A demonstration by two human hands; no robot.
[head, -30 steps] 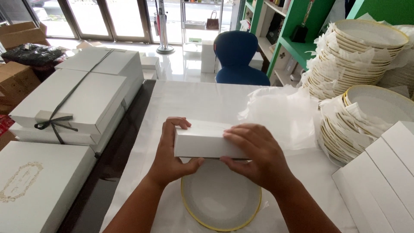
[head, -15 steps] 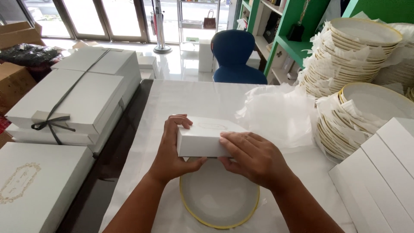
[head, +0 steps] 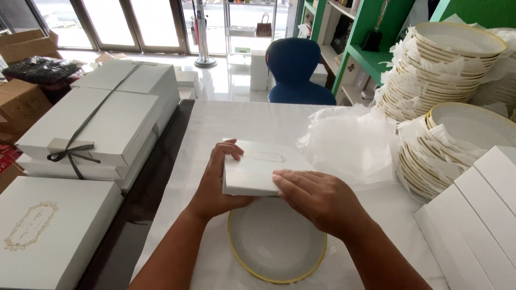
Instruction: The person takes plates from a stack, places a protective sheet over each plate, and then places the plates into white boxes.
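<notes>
**Both hands on a small white box above a gold-rimmed plate**

Taking the gold-rimmed plate (head: pixel 277 244) as the landmark: it lies flat on the white-covered table (head: pixel 242 121), nearest the person, bare and face up. Just beyond its far rim, and overlapping that rim from above, is the small white box (head: pixel 258 169), with a faint oval mark on its lid. The left hand (head: pixel 215 185) clasps the box's left end, fingers curled over the top edge and thumb underneath. The right hand (head: pixel 317 198) lies palm down over the box's near right corner, fingers closed against it. The box looks tilted, its lid turned toward the person. My reading is that the box is being handled or turned over the plate; any next move calls for a steady two-handed hold so it stays clear of the rim.

Right of the plate stands a row of long white cartons (head: pixel 478 215). Beyond them, further right, rise stacks of plates (head: pixel 446 59) interleaved with tissue paper (head: pixel 349 139). Left of the plate sit large flat gift boxes (head: pixel 102 118), one tied with a dark ribbon (head: pixel 70 153). Farthest off, past the table's end, is a blue chair (head: pixel 298 70) beside green shelving (head: pixel 365 32).
</notes>
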